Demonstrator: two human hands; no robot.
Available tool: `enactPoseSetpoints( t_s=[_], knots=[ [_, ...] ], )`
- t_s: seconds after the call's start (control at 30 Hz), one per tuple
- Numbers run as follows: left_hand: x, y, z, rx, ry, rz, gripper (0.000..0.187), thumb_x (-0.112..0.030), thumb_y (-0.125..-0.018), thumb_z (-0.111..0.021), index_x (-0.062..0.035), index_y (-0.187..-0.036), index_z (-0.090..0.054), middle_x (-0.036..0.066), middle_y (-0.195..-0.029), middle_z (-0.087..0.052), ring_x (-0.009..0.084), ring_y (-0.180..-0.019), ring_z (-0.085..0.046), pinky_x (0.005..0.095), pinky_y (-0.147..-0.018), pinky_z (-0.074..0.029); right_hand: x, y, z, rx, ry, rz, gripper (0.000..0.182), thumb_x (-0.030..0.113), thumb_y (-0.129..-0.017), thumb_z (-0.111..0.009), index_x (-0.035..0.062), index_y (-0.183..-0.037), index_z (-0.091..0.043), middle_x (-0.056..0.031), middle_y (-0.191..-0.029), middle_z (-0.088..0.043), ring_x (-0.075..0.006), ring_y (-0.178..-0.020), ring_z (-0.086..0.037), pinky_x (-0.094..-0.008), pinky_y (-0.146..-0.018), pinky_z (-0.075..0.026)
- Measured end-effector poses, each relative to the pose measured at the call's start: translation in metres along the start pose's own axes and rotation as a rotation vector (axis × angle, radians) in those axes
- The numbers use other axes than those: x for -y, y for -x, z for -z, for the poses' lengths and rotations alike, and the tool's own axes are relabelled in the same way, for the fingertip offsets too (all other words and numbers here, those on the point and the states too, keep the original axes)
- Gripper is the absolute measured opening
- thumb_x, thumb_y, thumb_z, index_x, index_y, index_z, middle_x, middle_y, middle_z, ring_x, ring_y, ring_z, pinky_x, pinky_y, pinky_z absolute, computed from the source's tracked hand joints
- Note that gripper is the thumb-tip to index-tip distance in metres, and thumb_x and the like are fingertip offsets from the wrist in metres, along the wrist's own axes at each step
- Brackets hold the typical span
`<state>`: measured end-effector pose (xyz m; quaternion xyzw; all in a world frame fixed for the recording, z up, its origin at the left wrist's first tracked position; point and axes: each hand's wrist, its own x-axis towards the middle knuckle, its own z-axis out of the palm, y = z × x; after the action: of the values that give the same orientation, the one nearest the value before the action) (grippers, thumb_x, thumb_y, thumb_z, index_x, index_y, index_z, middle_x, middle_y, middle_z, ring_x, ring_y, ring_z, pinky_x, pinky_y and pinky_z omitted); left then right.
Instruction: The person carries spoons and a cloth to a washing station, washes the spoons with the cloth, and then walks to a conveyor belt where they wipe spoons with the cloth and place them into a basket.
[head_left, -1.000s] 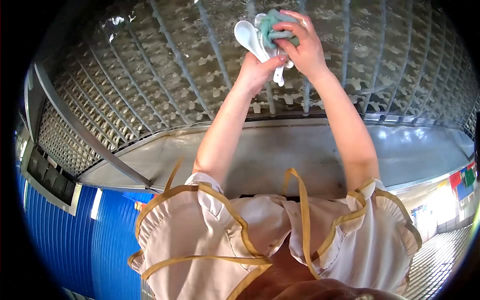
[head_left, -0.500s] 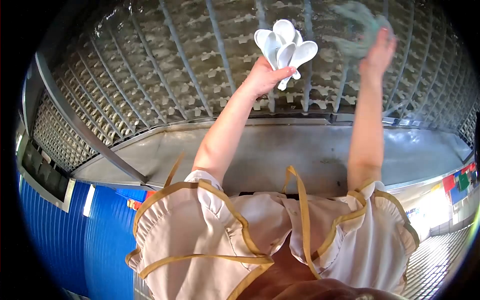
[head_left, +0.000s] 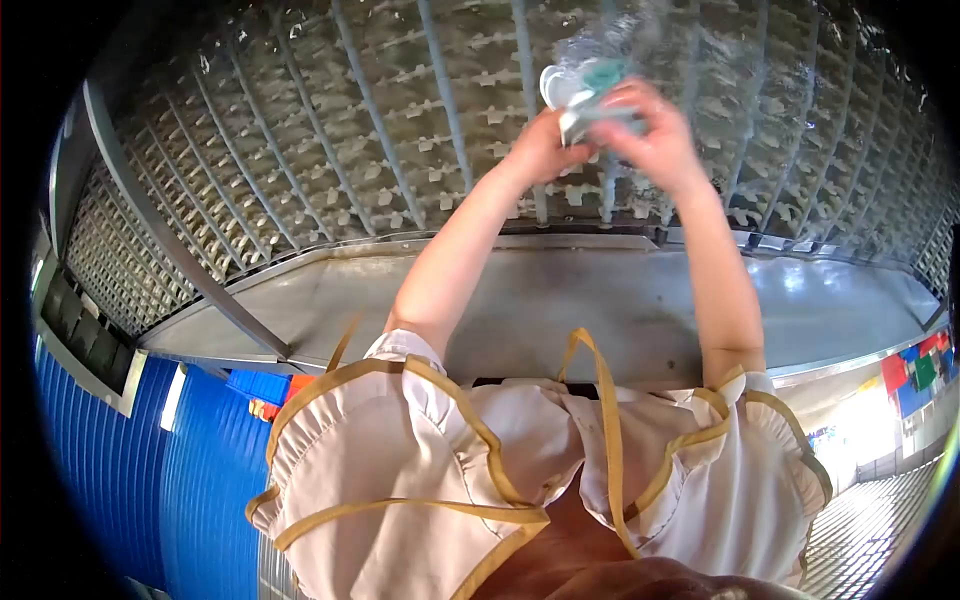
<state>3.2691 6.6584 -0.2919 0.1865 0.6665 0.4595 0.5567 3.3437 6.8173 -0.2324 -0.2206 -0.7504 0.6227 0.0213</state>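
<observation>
White soup spoons [head_left: 552, 88], held as a bunch, are in my left hand [head_left: 545, 148], whose fingers are closed round the handles. My right hand [head_left: 655, 135] is closed on a pale green cloth [head_left: 604, 74] and presses it against the spoons. The two hands nearly meet, and the right fingers and cloth hide most of the bunch. Motion blurs the cloth and the right fingers. Both hands are over wet metal bars [head_left: 445, 90] with rows of small pegs beneath them.
A flat steel ledge [head_left: 560, 290] runs between my body and the bars. At the left a curved metal rail [head_left: 185, 240] crosses the grid. Blue ribbed panels [head_left: 110, 460] stand lower left, and coloured flags [head_left: 915, 375] hang at the right.
My right hand has come left with the cloth, from apart at the right onto the spoons. My left hand still holds the bunch, slightly more to the right.
</observation>
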Motion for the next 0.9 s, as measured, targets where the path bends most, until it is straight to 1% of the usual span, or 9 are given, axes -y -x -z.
enactPoseSetpoints(
  t_s=[0.07, 0.23, 0.3, 0.37, 0.5, 0.63, 0.77, 0.87, 0.9],
  knots=[
    [-0.006, 0.004, 0.003, 0.067, 0.351, -0.076, 0.042, -0.021, -0.068, -0.064, -0.0099, -0.107, -0.052, 0.010, -0.103, -0.054, 0.0257, -0.100, -0.050, 0.0335, -0.084, -0.041, 0.025, -0.006, -0.019, 0.160, 0.196, 0.184, 0.022, 0.029, -0.071, -0.065, 0.0095, -0.080, -0.061, -0.0050, -0.085, -0.059, -0.0214, -0.086, -0.055, -0.0315, -0.073, -0.045],
    [0.041, -0.010, -0.006, 0.084, 0.225, -0.136, 0.042, -0.022, -0.067, -0.063, -0.0087, -0.105, -0.052, 0.015, -0.104, -0.053, 0.0292, -0.098, -0.050, 0.0355, -0.083, -0.041, 0.006, -0.003, -0.030, -0.036, 0.703, 0.507, 0.021, 0.031, -0.069, -0.063, 0.0145, -0.061, -0.055, -0.0004, -0.064, -0.049, -0.0188, -0.062, -0.050, -0.0315, -0.053, -0.041],
    [-0.011, -0.002, -0.004, 0.015, -0.322, 0.001, 0.044, -0.022, -0.067, -0.063, -0.0067, -0.106, -0.051, 0.017, -0.103, -0.052, 0.0311, -0.097, -0.050, 0.0369, -0.082, -0.041, -0.008, -0.005, -0.013, -0.221, 0.654, 0.382, 0.019, 0.030, -0.072, -0.061, 0.0140, -0.064, -0.056, -0.0025, -0.063, -0.053, -0.0215, -0.059, -0.052, -0.0320, -0.052, -0.042],
    [-0.010, 0.002, -0.002, 0.033, -0.285, 0.054, 0.047, -0.019, -0.066, -0.064, -0.0033, -0.107, -0.049, 0.016, -0.100, -0.054, 0.0299, -0.096, -0.051, 0.0370, -0.081, -0.041, -0.034, -0.005, 0.013, -0.515, 0.669, 0.094, 0.028, 0.040, -0.075, -0.057, 0.0135, -0.068, -0.059, -0.0030, -0.066, -0.058, -0.0229, -0.060, -0.056, -0.0317, -0.054, -0.045],
    [-0.028, 0.024, 0.010, -0.039, 0.126, 0.174, 0.045, -0.012, -0.069, -0.063, 0.0014, -0.108, -0.047, 0.010, -0.091, -0.058, 0.0227, -0.087, -0.056, 0.0352, -0.075, -0.045, -0.106, 0.030, 0.115, -0.936, 0.750, -0.233, 0.047, 0.049, -0.074, -0.056, 0.0030, -0.079, -0.060, -0.0147, -0.086, -0.059, -0.0303, -0.081, -0.055, -0.0373, -0.073, -0.042],
    [-0.020, 0.046, 0.023, -0.075, 1.114, 0.135, 0.036, -0.013, -0.076, -0.057, 0.0009, -0.108, -0.047, 0.010, -0.094, -0.057, 0.0216, -0.075, -0.058, 0.0359, -0.069, -0.050, -0.126, 0.061, 0.135, -1.282, 0.653, -0.635, 0.047, 0.048, -0.074, -0.056, 0.0018, -0.085, -0.059, -0.0181, -0.086, -0.059, -0.0327, -0.082, -0.055, -0.0399, -0.073, -0.042],
    [-0.021, 0.040, 0.025, -0.201, 1.375, 0.123, 0.038, -0.021, -0.080, -0.053, -0.0068, -0.114, -0.044, 0.008, -0.100, -0.056, 0.0197, -0.082, -0.056, 0.0429, -0.074, -0.046, -0.096, 0.058, 0.042, -0.771, 0.956, -0.435, 0.035, 0.042, -0.078, -0.051, 0.0101, -0.089, -0.062, -0.0138, -0.089, -0.060, -0.0313, -0.083, -0.056, -0.0367, -0.072, -0.043],
    [-0.046, 0.048, 0.025, -0.306, 1.400, 0.094, 0.035, -0.021, -0.081, -0.053, -0.0078, -0.113, -0.046, 0.008, -0.099, -0.057, 0.0204, -0.083, -0.056, 0.0441, -0.074, -0.045, -0.057, 0.041, -0.003, -0.443, 0.408, -0.545, 0.048, 0.050, -0.078, -0.050, 0.0088, -0.100, -0.058, -0.0138, -0.094, -0.060, -0.0270, -0.085, -0.056, -0.0342, -0.075, -0.043],
    [-0.051, 0.050, 0.024, -0.379, 1.431, 0.097, 0.035, -0.021, -0.081, -0.054, -0.0081, -0.112, -0.046, 0.007, -0.098, -0.057, 0.0210, -0.083, -0.056, 0.0431, -0.073, -0.045, -0.035, 0.037, -0.009, -0.409, -0.222, -0.729, 0.054, 0.051, -0.077, -0.053, 0.0050, -0.106, -0.054, -0.0102, -0.094, -0.059, -0.0210, -0.083, -0.056, -0.0334, -0.075, -0.043]
  ],
)
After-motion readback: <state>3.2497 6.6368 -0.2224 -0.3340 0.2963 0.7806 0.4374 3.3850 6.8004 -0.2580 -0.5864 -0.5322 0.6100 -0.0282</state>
